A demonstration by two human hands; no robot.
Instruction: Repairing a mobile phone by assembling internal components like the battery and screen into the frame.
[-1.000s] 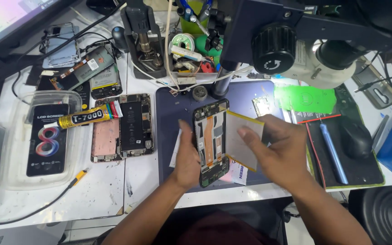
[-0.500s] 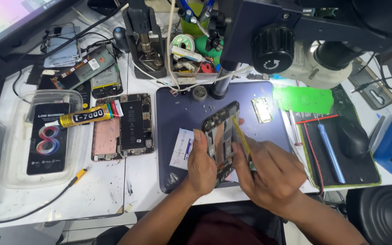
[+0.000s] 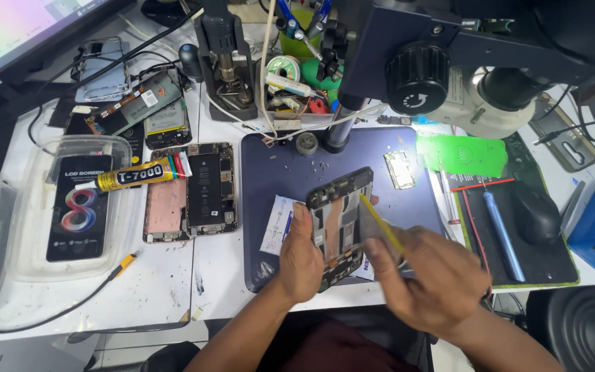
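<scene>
The left hand (image 3: 302,256) gripped the opened phone frame (image 3: 339,224) along its left edge, holding it tilted above the dark blue mat (image 3: 270,172) on the table (image 3: 166,289). The right hand (image 3: 430,279), blurred, pinched a thin yellow-edged sheet (image 3: 382,224) against the frame's right side. Left of the mat lay two opened phones (image 3: 191,191) and a yellow glue tube (image 3: 139,175).

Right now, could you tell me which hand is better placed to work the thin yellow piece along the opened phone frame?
Right. The right hand already pinches the thin yellow piece against the phone frame, while the left hand grips the frame's edge, steadying it.
</scene>
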